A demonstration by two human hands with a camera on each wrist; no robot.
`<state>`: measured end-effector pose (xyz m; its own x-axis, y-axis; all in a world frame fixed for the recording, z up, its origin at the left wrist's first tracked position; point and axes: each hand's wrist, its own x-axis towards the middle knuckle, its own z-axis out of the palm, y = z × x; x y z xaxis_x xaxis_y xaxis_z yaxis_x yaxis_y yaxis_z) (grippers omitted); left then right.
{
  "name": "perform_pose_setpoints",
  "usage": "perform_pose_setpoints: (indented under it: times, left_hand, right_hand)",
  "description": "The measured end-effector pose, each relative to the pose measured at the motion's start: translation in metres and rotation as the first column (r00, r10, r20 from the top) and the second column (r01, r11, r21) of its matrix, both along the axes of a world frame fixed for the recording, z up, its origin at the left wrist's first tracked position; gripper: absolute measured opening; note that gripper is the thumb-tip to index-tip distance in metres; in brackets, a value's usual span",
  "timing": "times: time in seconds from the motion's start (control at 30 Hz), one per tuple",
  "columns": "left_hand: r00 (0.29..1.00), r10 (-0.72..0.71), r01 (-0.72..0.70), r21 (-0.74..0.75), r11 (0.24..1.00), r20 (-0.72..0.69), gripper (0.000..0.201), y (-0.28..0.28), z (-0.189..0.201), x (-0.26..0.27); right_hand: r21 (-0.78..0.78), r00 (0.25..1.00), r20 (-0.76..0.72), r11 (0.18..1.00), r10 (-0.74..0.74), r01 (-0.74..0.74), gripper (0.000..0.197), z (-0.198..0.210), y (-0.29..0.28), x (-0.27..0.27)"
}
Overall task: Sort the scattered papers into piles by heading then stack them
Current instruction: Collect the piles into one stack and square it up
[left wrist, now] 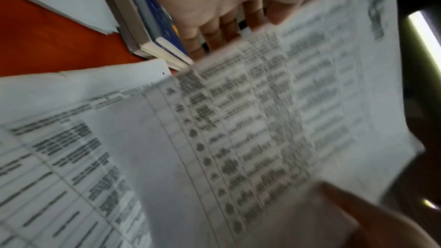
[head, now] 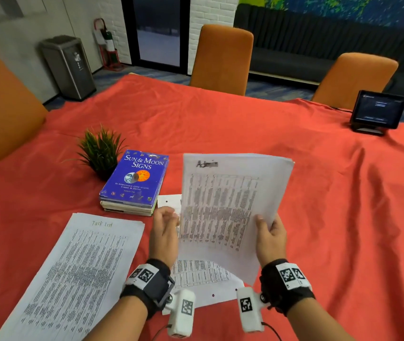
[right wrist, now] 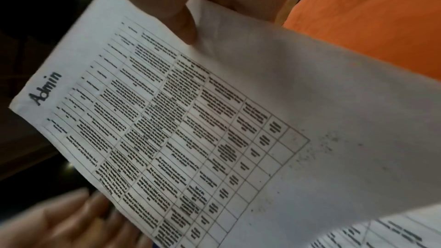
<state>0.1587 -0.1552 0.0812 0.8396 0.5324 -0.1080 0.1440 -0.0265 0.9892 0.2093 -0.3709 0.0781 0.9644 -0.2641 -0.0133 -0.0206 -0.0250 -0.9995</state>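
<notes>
My right hand [head: 266,230] holds up a printed sheet headed "Admin" [head: 230,203] by its lower right edge, thumb [right wrist: 181,20] on the front. The same Admin sheet [right wrist: 190,120] fills the right wrist view. My left hand [head: 165,225] is at the sheet's left edge with relaxed fingers [left wrist: 226,25]; it is blurred, and I cannot tell whether it touches the paper. A pile headed "Task List" [head: 80,267] lies flat at the near left. Another printed sheet [head: 203,284] with punched holes lies on the red cloth under the raised one.
A blue book, "Sun & Moon Signs" [head: 137,178], sits on other books just beyond my left hand, with a small potted plant [head: 101,151] behind it. A dark tablet [head: 378,109] stands at the far right. Orange chairs [head: 220,60] ring the red-clothed table [head: 344,205].
</notes>
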Motion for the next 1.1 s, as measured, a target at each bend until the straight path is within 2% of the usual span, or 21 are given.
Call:
perform_pose_setpoints:
  times: [0.07, 0.13, 0.2, 0.23, 0.27, 0.37, 0.43, 0.53, 0.63, 0.7, 0.8, 0.87, 0.97, 1.03, 1.1]
  left_hand:
    - [0.968, 0.060, -0.039, 0.091, 0.995, -0.245, 0.024, 0.017, -0.024, -0.001]
    - [0.850, 0.036, 0.045, 0.139, 0.989, -0.525, 0.050, 0.032, -0.048, -0.009]
    - [0.741, -0.018, 0.185, 0.178, 0.967, -0.671, 0.074, 0.038, -0.070, -0.018]
    - [0.716, -0.022, 0.238, 0.214, 0.947, -0.697, 0.078, 0.036, -0.079, -0.021]
    - [0.709, -0.017, 0.277, 0.256, 0.926, -0.705, 0.073, 0.032, -0.086, -0.022]
    - [0.699, -0.009, 0.383, 0.363, 0.849, -0.715, 0.037, 0.020, -0.094, -0.021]
    - [0.686, -0.021, 0.437, 0.389, 0.811, -0.727, 0.020, 0.015, -0.095, -0.019]
    - [0.760, -0.037, 0.382, 0.400, 0.833, -0.649, 0.006, 0.011, -0.091, -0.019]
    - [0.871, -0.072, 0.279, 0.368, 0.887, -0.486, 0.016, 0.011, -0.088, -0.021]
    - [0.885, -0.107, 0.272, 0.317, 0.908, -0.453, 0.020, 0.014, -0.088, -0.022]
    - [0.863, -0.200, 0.296, 0.144, 0.944, -0.465, 0.020, 0.018, -0.090, -0.024]
    - [0.842, -0.253, 0.328, 0.080, 0.941, -0.476, 0.023, 0.020, -0.093, -0.028]
    - [0.795, -0.325, 0.377, -0.003, 0.926, -0.512, 0.029, 0.022, -0.091, -0.039]
    - [0.758, -0.374, 0.385, -0.096, 0.918, -0.534, 0.030, 0.024, -0.094, -0.047]
    - [0.741, -0.404, 0.374, -0.170, 0.912, -0.537, 0.022, 0.025, -0.097, -0.054]
  right_hand:
    - [-0.020, 0.997, 0.016, 0.997, -0.072, 0.073, 0.017, -0.003, -0.018, 0.005]
    - [-0.035, 0.990, 0.019, 0.989, -0.140, 0.141, 0.018, -0.005, -0.037, 0.006]
    - [-0.057, 0.981, 0.005, 0.979, -0.195, 0.195, 0.016, -0.008, -0.054, 0.004]
    - [-0.066, 0.975, 0.003, 0.973, -0.221, 0.221, 0.018, -0.011, -0.061, 0.003]
    - [-0.074, 0.969, -0.002, 0.966, -0.247, 0.246, 0.020, -0.013, -0.067, 0.002]
    - [-0.087, 0.962, -0.024, 0.959, -0.272, 0.270, 0.015, -0.023, -0.080, -0.002]
    - [-0.085, 0.964, -0.038, 0.962, -0.263, 0.259, 0.014, -0.028, -0.086, -0.005]
    - [-0.071, 0.963, -0.077, 0.965, -0.258, 0.253, 0.015, -0.033, -0.093, -0.008]
    - [-0.016, 0.962, -0.158, 0.975, -0.223, 0.224, 0.017, -0.034, -0.094, -0.010]
    - [0.012, 0.963, -0.222, 0.988, -0.150, 0.157, 0.017, -0.034, -0.089, -0.013]
    - [-0.067, 0.942, -0.332, 0.997, -0.056, 0.036, 0.014, -0.037, -0.069, -0.014]
    - [-0.150, 0.908, -0.418, 0.987, -0.009, -0.059, 0.016, -0.045, -0.053, -0.013]
    - [-0.284, 0.830, -0.556, 0.929, 0.043, -0.238, 0.031, -0.064, -0.029, -0.015]
    - [-0.293, 0.776, -0.628, 0.907, 0.056, -0.302, 0.033, -0.075, -0.016, -0.019]
    - [-0.310, 0.733, -0.679, 0.891, 0.036, -0.331, 0.033, -0.082, -0.006, -0.023]
